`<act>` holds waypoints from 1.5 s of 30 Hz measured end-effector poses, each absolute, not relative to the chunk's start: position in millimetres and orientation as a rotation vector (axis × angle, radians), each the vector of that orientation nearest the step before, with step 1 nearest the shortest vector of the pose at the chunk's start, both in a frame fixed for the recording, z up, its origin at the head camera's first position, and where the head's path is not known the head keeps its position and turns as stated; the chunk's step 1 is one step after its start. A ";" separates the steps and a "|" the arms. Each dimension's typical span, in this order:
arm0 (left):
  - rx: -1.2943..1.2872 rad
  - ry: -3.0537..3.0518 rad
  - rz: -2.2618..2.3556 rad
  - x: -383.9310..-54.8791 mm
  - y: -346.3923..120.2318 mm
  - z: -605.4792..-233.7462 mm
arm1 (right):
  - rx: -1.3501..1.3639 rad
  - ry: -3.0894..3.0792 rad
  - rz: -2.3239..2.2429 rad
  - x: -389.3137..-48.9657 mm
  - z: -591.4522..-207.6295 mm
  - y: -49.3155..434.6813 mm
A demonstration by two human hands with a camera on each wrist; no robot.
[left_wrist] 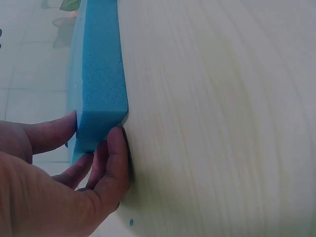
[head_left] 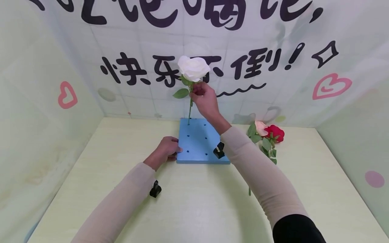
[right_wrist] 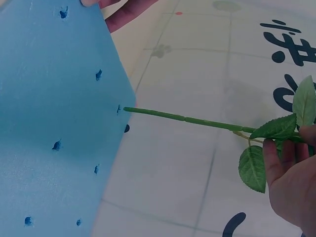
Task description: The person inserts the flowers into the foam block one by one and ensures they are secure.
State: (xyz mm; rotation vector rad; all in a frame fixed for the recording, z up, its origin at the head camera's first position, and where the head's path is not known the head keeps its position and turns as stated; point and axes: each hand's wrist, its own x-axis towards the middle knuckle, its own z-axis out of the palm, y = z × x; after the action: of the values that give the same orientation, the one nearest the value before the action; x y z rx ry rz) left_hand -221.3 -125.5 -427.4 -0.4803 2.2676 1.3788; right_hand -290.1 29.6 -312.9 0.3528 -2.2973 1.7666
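Rising nearly upright above the far left part of the blue foam block [head_left: 197, 145], the white rose [head_left: 193, 68] hangs by its stem [right_wrist: 197, 121] from the right hand [head_left: 206, 101], whose thumb and fingers pinch it just below the bloom. From those fingers the stem runs down toward the block, its long axis steep to the top face, and its cut end sits just beside a small hole [right_wrist: 118, 109] there. The right wrist view shows that end outside the hole, whereas the head view makes the two seem to meet; whether the tip touches foam I cannot tell. The left hand [head_left: 167, 148] grips the block's left edge, and the left wrist view alone shows its fingers low against the side, thumb near the upper edge. Over on the right, a pink rose [head_left: 260, 128] and a red rose [head_left: 276, 133] lie beyond the right sleeve [head_left: 258, 168].
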 end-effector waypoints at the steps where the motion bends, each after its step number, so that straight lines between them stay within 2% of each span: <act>1: -0.481 2.266 1.380 -220.8 -125.5 -427.9 | 0.344 -2.301 1.765 -290.6 -313.4 28.9; 27: -0.492 2.270 1.399 -220.5 -123.2 -427.8 | 0.308 -2.366 1.695 -301.9 -330.8 17.4; 45: -0.495 2.271 1.402 -219.8 -124.1 -428.1 | 0.263 -2.398 1.716 -294.2 -331.2 24.6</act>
State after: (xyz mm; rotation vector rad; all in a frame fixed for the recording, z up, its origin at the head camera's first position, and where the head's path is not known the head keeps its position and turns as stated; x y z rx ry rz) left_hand -219.8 -124.1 -428.1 -0.4954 2.2709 1.4023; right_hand -294.2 24.6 -331.2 0.2626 -2.3983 1.7164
